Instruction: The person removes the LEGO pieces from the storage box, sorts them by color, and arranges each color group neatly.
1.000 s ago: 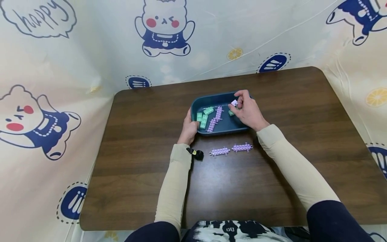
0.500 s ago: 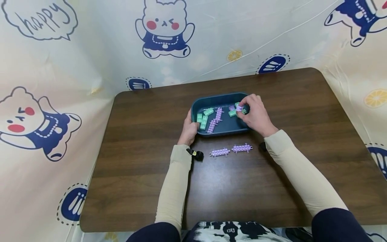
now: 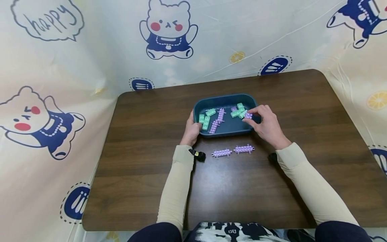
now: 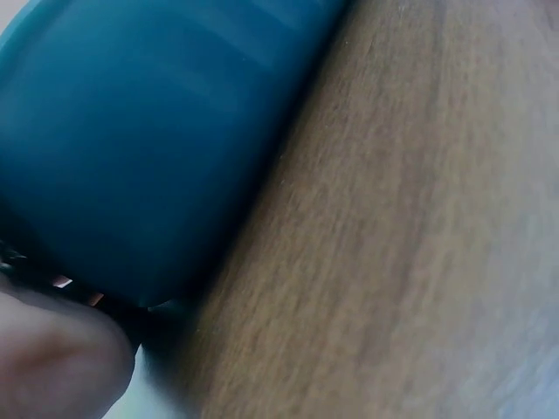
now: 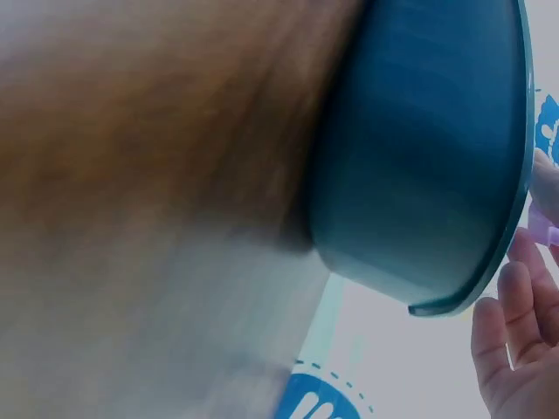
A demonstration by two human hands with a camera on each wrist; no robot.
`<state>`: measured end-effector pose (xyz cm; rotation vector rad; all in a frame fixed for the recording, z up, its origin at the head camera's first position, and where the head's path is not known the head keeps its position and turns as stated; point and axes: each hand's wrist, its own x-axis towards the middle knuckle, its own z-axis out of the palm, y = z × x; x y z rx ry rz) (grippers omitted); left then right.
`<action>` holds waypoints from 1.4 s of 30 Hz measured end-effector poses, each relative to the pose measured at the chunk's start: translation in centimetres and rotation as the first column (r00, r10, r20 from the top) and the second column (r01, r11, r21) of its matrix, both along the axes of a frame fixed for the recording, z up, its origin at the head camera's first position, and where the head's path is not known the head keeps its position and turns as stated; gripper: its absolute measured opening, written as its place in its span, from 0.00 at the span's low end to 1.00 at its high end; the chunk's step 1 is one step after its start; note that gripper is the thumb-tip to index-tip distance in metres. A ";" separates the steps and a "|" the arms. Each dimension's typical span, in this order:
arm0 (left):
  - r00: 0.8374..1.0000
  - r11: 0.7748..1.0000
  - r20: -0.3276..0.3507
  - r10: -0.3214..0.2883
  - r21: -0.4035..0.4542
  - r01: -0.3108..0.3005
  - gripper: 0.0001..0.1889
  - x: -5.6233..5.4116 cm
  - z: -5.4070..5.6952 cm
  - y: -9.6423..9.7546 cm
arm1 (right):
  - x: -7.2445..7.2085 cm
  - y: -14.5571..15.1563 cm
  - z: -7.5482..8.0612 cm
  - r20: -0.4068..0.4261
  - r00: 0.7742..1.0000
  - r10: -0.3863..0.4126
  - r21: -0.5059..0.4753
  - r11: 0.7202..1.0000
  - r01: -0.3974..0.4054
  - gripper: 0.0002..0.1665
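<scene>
My left hand [image 3: 191,130] grips the left end of a dark teal tray [image 3: 231,126], thumb over its rim. Over the tray's right end, my right hand [image 3: 268,127] pinches a small purple building brick [image 3: 248,115] between thumb and fingertips. In the right wrist view a bit of that purple brick [image 5: 538,225] shows behind the tray's rim, between the fingers. Inside the tray, two purple studded pieces with side pegs, one farther back [image 3: 221,115] and one nearer [image 3: 214,126], lie end to end. Green bricks [image 3: 206,123] lie at the left, and more green bricks [image 3: 235,113] at the right.
On the brown wooden table [image 3: 145,151], two more purple pegged pieces, a left one [image 3: 221,153] and a right one [image 3: 244,149], lie in a row in front of the tray. A printed cloth [image 3: 112,43] hangs behind the table.
My right hand has moved right and toward me with the purple brick, from the tray's far side to its right end. The left hand keeps its grip on the tray.
</scene>
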<state>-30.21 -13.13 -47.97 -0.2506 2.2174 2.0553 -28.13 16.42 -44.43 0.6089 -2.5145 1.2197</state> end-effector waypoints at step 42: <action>1.000 1.000 0.013 -0.006 -0.021 0.007 0.48 -0.2 -0.1 0.0 | 4.8 4.9 -1.3 0.448 0.893 -0.028 0.232 0.969 -0.086 0.20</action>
